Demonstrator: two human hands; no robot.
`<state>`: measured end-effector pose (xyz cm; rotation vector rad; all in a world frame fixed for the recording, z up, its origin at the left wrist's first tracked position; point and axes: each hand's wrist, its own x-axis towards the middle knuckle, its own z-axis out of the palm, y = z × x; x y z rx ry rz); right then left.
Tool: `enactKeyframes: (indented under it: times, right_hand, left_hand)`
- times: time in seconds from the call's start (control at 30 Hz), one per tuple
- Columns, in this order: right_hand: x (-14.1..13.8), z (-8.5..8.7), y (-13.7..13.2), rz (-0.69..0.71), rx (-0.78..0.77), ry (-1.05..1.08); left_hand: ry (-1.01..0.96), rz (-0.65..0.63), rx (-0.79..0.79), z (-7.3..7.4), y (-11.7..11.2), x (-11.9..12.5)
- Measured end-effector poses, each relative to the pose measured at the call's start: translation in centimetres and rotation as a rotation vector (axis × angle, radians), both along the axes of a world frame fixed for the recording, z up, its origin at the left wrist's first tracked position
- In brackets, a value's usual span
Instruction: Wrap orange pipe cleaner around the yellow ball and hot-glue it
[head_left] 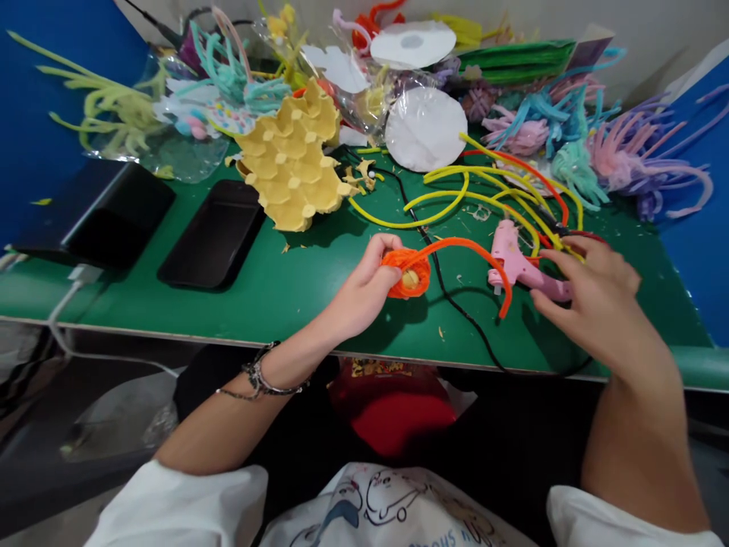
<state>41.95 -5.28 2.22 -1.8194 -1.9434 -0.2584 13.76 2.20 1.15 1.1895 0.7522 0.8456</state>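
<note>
**Orange chenille coil (407, 264) pinched over a green tabletop (273, 304)**

A tightly wound orange coil with a pale yellow center sits near the middle of the frame, pinched between the thumb and fingers of a person's left hand (370, 285). Its loose orange end arcs toward the right of the frame, the tip bending down just beside a pink glue gun (512, 262). The right hand (598, 285), at center right, is spread, its thumb and fingers apart around the glue gun's handle; whether they touch it cannot be told.

Above the gun, yellow chenille stems (495, 176) curve across the tabletop, with a red stem (552, 186) among them. A black cord (467, 319) snakes down the center to the front edge.

Left of center stands a torn yellow egg-carton piece (293, 156), near a black tray (213, 235). A black box (102, 213) at far left has a white cable (60, 304) plugged in. Along the top of the frame lie two white discs (426, 129), a green bundle (518, 62) and pastel stem bunches (623, 156). A beaded bracelet (259, 376) rings the left wrist.
</note>
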Motion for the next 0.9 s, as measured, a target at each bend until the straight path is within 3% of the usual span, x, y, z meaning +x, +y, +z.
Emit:
enactKeyframes:
  times: [0.07, 0.13, 0.2, 0.3, 0.4, 0.5, 0.63, 0.9]
  right_hand:
    - [-2.2, 1.6, -0.5, 0.012, 0.12, 0.033]
    - [-4.8, 2.4, -0.5, 0.188, 0.242, 0.086]
    - [-7.0, 2.2, -0.2, 0.356, 0.22, 0.101]
    - [-9.0, 0.8, 0.5, 0.458, 0.1, 0.157]
    - [-9.6, 0.0, 0.9, 0.475, 0.104, 0.22]
    - [-9.8, 0.2, 0.7, 0.468, 0.17, 0.258]
    - [-10.0, 0.5, 0.4, 0.483, 0.233, 0.274]
    - [-9.8, -0.5, 0.4, 0.516, 0.285, 0.211]
  left_hand:
    - [0.018, -0.008, 0.024, 0.1, -0.1, 0.1]
    - [0.028, -0.021, 0.032, 0.2, -0.2, 0.2]
    - [0.018, -0.034, 0.028, 0.1, -0.3, 0.3]
    - [-0.003, -0.055, 0.006, 0.0, -0.4, 0.4]
    - [-0.036, -0.127, -0.078, 0.1, -0.5, 0.3]
    - [-0.11, -0.2, -0.167, 0.5, -0.7, 0.2]
    - [-0.146, -0.196, -0.238, 0.9, -0.8, 0.4]
    - [-0.126, -0.169, -0.281, 0.9, -0.9, 0.5]
